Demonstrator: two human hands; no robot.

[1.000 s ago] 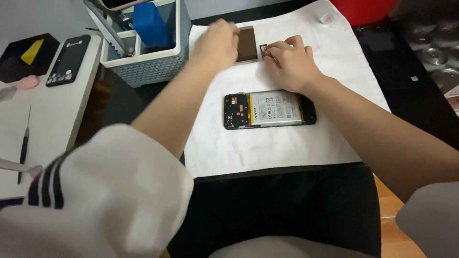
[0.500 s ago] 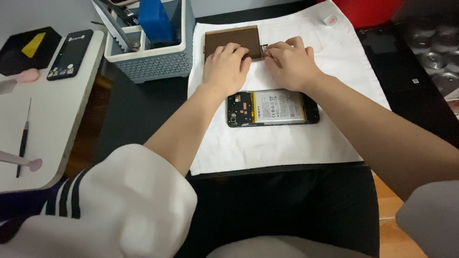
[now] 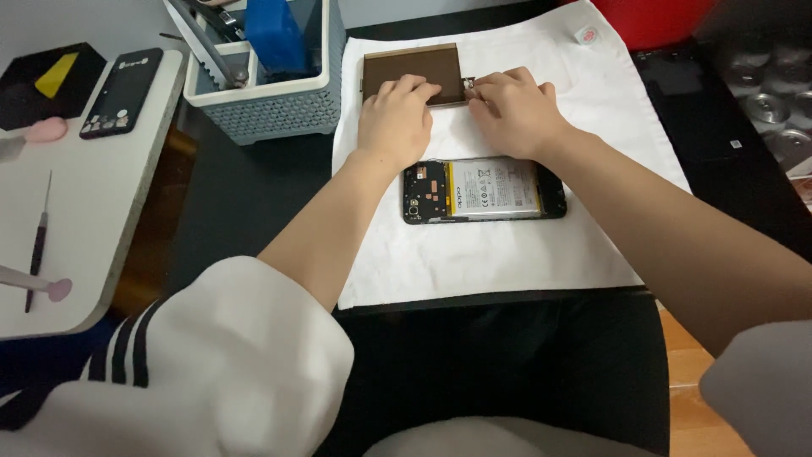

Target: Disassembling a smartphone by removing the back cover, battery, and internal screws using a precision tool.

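Currently both hands are working at the far edge of the white cloth (image 3: 507,254). Left hand (image 3: 396,123) is lying palm-down, fingers together, pressing on the near edge of the brown rectangular panel (image 3: 412,69). Right hand (image 3: 514,110) is curled beside it, fingertips pinching something small at the panel's right edge; can't tell what. Opened phone (image 3: 484,191) is lying face-down mid-cloth, just near of both hands, battery and board showing, nothing touching it. Grey perforated basket (image 3: 279,110) is sitting off the cloth's far-left corner, blue tool inside. Black phone (image 3: 123,91) and a thin screwdriver (image 3: 38,241) are lying on the white side table (image 3: 93,220), well apart.
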